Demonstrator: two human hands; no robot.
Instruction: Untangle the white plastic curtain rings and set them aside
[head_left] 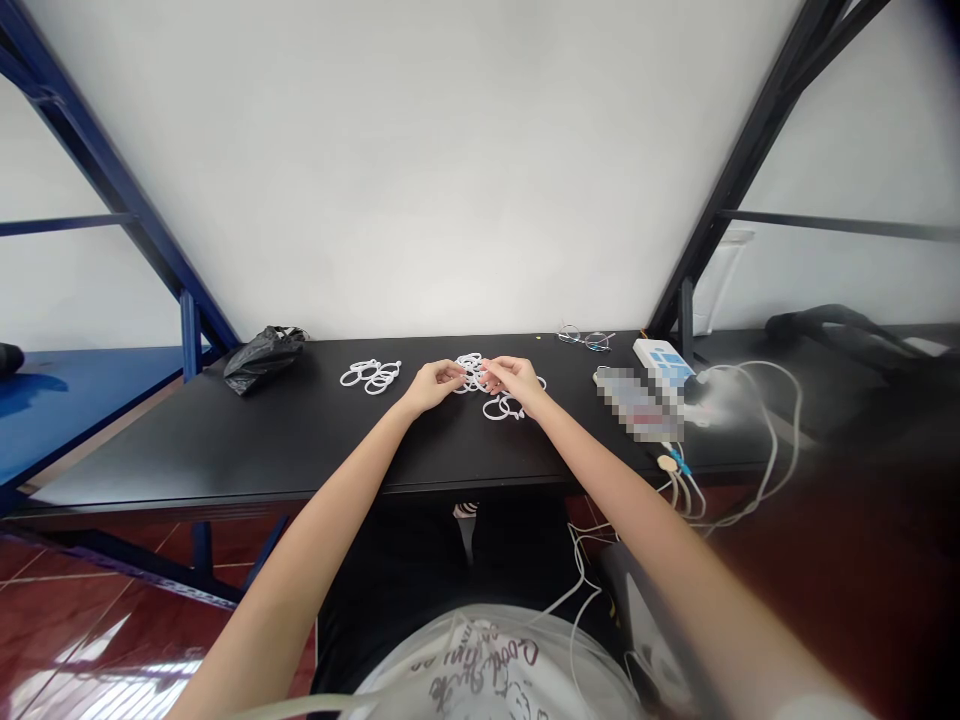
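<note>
Left hand (pixel 435 383) and right hand (pixel 514 378): fingertips pinching thin white plastic rings (pixel 472 372) on matte black table (pixel 300 440); second ring cluster (pixel 370 376) lies left.

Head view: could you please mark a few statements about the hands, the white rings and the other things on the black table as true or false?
1. The left hand and the right hand both reach the middle pile of white rings. True.
2. The black bag lies right of the hands. False: it lies well to their left on the black table.
3. A second group of rings lies left of the left hand, untouched. True.
4. The eyeglasses rest on the ring pile. False: they lie apart from it, to the right, near the table's far edge.
</note>
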